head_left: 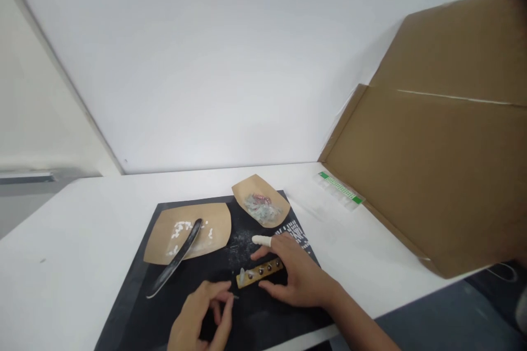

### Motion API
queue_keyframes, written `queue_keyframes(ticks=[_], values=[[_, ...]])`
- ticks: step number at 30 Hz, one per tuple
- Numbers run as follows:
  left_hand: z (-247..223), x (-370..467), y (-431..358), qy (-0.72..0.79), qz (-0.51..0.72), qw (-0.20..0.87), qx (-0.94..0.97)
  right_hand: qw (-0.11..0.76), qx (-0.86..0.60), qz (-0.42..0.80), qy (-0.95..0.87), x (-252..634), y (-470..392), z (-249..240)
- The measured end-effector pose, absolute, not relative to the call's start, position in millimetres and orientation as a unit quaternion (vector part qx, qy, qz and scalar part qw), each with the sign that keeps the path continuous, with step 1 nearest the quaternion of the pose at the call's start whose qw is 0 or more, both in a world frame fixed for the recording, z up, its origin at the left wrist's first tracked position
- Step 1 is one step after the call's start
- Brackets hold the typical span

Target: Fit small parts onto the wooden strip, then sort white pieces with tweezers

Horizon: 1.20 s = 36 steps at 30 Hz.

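Note:
My left hand point(203, 315) is closed in a pinch above the black mat point(135, 290). A small thin sliver point(236, 297) sticks out from its fingertips, too small to name. Just beyond lies a yellowish strip point(256, 275) with a row of dark round studs or holes. On the strip's left end stands a small pale translucent piece point(242, 274). My right hand point(298, 271) straddles the strip's right end, thumb on the near side and fingers on the far side. A white finger cot point(261, 240) covers its outstretched index finger.
A brown paper tray point(158, 230) holds white bits, with a long black curved tool point(177, 263) across it. Another brown tray point(247, 182) holds crumpled greenish and reddish scraps. Small white pieces point(294, 230) lie on the mat. Right: a green-edged plastic case point(341, 189) and large cardboard point(436, 175).

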<state>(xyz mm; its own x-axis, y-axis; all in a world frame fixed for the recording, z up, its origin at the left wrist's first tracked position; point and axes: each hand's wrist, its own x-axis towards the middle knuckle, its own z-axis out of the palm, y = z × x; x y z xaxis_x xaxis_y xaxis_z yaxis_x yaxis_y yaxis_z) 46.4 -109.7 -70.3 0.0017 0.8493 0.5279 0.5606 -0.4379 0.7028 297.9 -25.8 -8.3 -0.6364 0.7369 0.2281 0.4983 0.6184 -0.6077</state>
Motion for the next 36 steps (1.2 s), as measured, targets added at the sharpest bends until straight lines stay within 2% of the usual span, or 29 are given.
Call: queue_keyframes(ticks=[14, 36], values=[[-74, 57, -95, 0.564, 0.318, 0.102, 0.756, 0.262, -0.362, 0.245, -0.860, 279, -23, -32], [-72, 57, -97, 0.563, 0.310, 0.092, 0.761, 0.248, -0.396, 0.297, -0.833, 282, -24, -35]])
